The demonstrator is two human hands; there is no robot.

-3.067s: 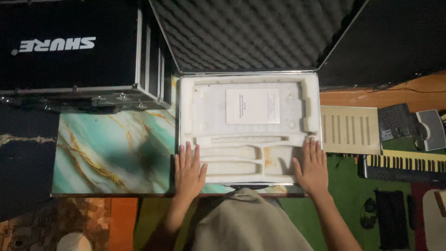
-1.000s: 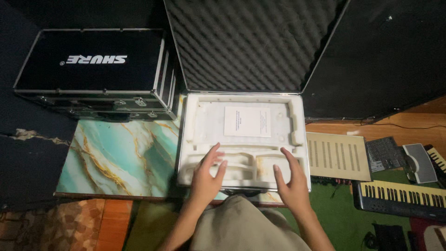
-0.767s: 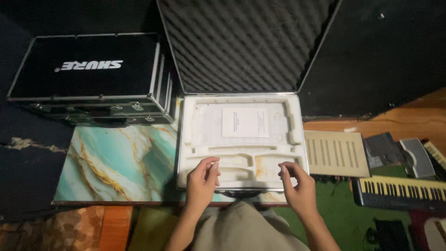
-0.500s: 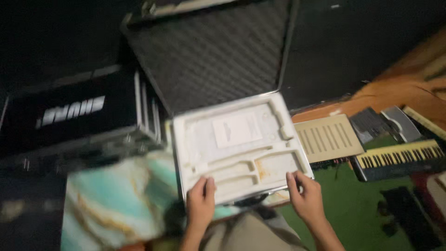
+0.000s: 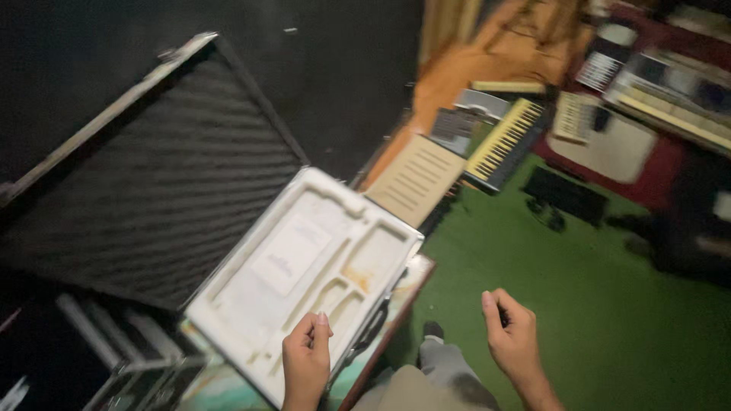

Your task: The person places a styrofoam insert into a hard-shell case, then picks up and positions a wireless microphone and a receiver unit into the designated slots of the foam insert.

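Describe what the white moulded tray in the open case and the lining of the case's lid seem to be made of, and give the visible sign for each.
White tray: probably rigid foam or moulded plastic, matte; it has rounded, shaped recesses and yellowish staining, and the left hand rests on its near edge. Lid lining: likely soft dark grey foam, given its rows of ridges. Motion blur leaves both open.

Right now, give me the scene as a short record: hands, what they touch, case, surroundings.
left hand: fingers curled at the near edge of the white moulded tray
right hand: loosely curled in the air over the green floor, touching nothing
tray: sits in the open case, a paper sheet in its large recess
case lid: open, lined with dark ridged foam
surroundings: small keyboard on the floor beyond; view blurred
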